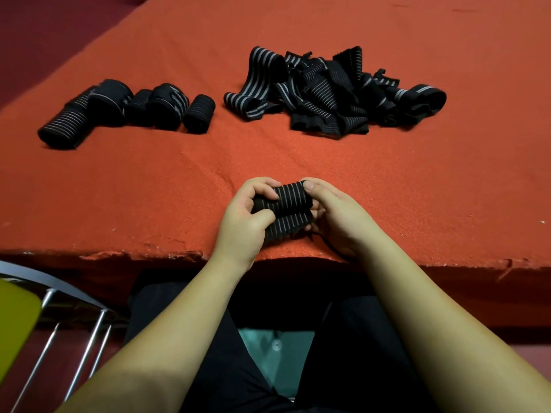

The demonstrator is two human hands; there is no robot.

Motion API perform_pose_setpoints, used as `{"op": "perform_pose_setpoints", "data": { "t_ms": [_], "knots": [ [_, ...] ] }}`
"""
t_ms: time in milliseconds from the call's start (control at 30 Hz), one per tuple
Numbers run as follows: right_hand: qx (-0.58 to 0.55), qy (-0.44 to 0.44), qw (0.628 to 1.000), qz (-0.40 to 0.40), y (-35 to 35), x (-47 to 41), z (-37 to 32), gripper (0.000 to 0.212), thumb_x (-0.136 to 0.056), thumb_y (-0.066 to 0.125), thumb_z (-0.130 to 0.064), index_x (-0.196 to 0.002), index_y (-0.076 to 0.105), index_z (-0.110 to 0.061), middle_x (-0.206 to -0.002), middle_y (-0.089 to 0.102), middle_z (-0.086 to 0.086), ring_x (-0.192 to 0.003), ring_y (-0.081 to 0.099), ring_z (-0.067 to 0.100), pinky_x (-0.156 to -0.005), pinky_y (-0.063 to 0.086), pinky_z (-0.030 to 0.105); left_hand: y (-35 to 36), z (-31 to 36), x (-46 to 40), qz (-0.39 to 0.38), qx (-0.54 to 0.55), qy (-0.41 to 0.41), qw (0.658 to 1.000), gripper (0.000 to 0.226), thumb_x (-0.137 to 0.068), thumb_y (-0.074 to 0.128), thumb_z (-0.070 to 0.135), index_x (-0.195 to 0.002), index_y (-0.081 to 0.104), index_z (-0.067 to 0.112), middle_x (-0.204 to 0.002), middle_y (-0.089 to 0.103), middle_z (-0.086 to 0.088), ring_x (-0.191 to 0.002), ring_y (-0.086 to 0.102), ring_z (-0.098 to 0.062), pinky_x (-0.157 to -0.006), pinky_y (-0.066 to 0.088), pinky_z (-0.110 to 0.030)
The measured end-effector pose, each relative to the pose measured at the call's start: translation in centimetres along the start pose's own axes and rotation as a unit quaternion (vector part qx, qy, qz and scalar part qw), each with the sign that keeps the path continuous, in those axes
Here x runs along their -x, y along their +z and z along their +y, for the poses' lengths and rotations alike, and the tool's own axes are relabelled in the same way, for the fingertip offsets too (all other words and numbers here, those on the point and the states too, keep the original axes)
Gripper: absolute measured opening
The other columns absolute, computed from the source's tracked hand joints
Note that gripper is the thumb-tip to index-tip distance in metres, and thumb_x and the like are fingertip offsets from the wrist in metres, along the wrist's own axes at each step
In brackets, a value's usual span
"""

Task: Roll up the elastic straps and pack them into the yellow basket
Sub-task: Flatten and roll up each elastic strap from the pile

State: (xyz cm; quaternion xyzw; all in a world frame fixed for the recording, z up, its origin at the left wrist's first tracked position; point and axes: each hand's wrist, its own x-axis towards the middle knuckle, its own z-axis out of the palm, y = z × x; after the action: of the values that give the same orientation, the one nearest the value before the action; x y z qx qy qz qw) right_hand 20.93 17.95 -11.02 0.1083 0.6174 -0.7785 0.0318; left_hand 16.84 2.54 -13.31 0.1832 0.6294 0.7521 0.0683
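A black elastic strap with grey stripes [287, 204] is partly rolled near the table's front edge. My left hand [244, 222] grips its left end and my right hand [337, 216] pinches its right end, thumb on top. A short unrolled tail lies under the roll, and a thin black cord trails below my right hand. Several rolled straps [125, 108] lie in a row at the far left. A loose pile of unrolled straps [334, 93] sits at the far right. A yellow object [15, 320], perhaps the basket, shows at the lower left edge.
The table is covered by an orange-red cloth [149, 189] with a frayed front edge. A metal wire frame [74, 323] stands by the yellow object, below table level. My legs in dark clothing are under the table edge.
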Motion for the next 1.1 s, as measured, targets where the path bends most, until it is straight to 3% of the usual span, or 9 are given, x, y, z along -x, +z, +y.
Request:
{"op": "perform_pose_setpoints", "data": {
  "t_ms": [100,233,333,467,667,767,867,1000,1100],
  "knots": [
    [-0.010,-0.010,1.000,-0.016,-0.1,0.0,0.0,0.016,-0.099,0.046,-0.017,-0.107,0.060,-0.015,-0.082,0.060,0.001,-0.073,0.058,0.015,-0.065,0.049,0.025,0.1,0.3,0.0,-0.007,0.066,-0.075,0.995,0.016,-0.083,0.056,0.020,-0.099,0.056,0.022,-0.101,0.060,0.000,-0.092,0.060,-0.013,-0.083,0.053,-0.039],
    [-0.056,-0.030,0.997,-0.040,-0.5,0.2,0.2,0.025,-0.090,0.051,-0.016,-0.111,0.064,-0.023,-0.098,0.061,0.004,-0.091,0.061,0.019,-0.080,0.051,0.035,0.5,0.2,-0.4,0.008,-0.047,-0.091,0.995,0.019,-0.088,0.048,0.051,-0.096,0.057,0.036,-0.101,0.060,0.004,-0.091,0.058,-0.010,-0.079,0.052,-0.032],
    [-0.069,-0.048,0.996,-0.038,-0.6,0.5,0.2,0.038,-0.096,0.044,-0.004,-0.122,0.064,-0.024,-0.113,0.059,0.009,-0.104,0.062,0.020,-0.083,0.055,0.034,0.4,0.3,-0.6,-0.001,-0.055,-0.102,0.993,0.013,-0.088,0.050,0.047,-0.096,0.058,0.041,-0.105,0.061,0.006,-0.094,0.058,-0.009,-0.080,0.049,-0.028],
    [-0.090,-0.052,0.994,-0.042,-0.6,0.3,-0.1,0.050,-0.093,0.042,0.004,-0.131,0.059,-0.023,-0.116,0.061,0.008,-0.109,0.063,0.020,-0.089,0.054,0.036,-0.3,1.0,-1.1,-0.032,0.021,-0.157,0.987,0.015,-0.096,0.057,0.019,-0.110,0.061,0.020,-0.109,0.063,-0.004,-0.101,0.060,-0.017,-0.087,0.050,-0.031],
    [-0.159,-0.026,0.987,-0.015,2.0,-2.2,-0.9,0.043,-0.094,0.042,0.004,-0.136,0.048,-0.006,-0.098,0.066,0.010,-0.083,0.065,0.015,-0.076,0.053,0.024,-2.0,1.5,-2.0,0.043,0.031,-0.115,0.992,0.032,-0.076,0.068,0.022,-0.107,0.062,0.019,-0.111,0.063,-0.009,-0.108,0.062,-0.024,-0.102,0.049,-0.045],
    [-0.208,0.020,0.978,-0.001,4.7,-4.4,-1.2,0.021,-0.096,0.053,-0.009,-0.115,0.061,-0.006,-0.072,0.056,-0.001,-0.062,0.046,0.007,-0.065,0.046,0.018,-3.6,1.8,-2.9,0.108,-0.008,-0.062,0.992,0.031,-0.073,0.069,0.021,-0.103,0.062,0.026,-0.107,0.065,-0.002,-0.100,0.062,-0.014,-0.099,0.049,-0.038],
    [-0.216,0.071,0.974,-0.013,8.1,-6.6,-1.9,0.009,-0.097,0.057,-0.013,-0.093,0.065,-0.010,-0.067,0.054,-0.002,-0.059,0.039,0.006,-0.066,0.052,0.017,-6.1,2.1,-3.9,0.170,-0.032,-0.033,0.984,0.031,-0.075,0.070,0.019,-0.102,0.061,0.030,-0.102,0.066,0.004,-0.095,0.062,-0.010,-0.094,0.050,-0.033],
    [-0.169,0.121,0.978,-0.034,13.6,-9.5,-3.0,0.010,-0.098,0.056,-0.013,-0.091,0.063,-0.010,-0.068,0.067,0.001,-0.061,0.061,0.006,-0.084,0.051,0.023,-10.0,2.5,-5.3,0.240,-0.087,-0.002,0.967,0.033,-0.078,0.069,0.014,-0.102,0.059,0.034,-0.109,0.065,0.002,-0.102,0.062,-0.014,-0.093,0.049,-0.028],
    [-0.136,0.158,0.977,-0.050,17.5,-11.5,-3.5,0.017,-0.101,0.050,-0.014,-0.086,0.057,-0.012,-0.044,0.057,-0.007,-0.038,0.055,0.001,-0.082,0.047,0.026,-13.0,2.7,-6.3,0.296,-0.105,0.006,0.949,0.034,-0.081,0.069,0.010,-0.098,0.058,0.037,-0.118,0.064,-0.005,-0.110,0.061,-0.018,-0.101,0.048,-0.037]
  ]
}}
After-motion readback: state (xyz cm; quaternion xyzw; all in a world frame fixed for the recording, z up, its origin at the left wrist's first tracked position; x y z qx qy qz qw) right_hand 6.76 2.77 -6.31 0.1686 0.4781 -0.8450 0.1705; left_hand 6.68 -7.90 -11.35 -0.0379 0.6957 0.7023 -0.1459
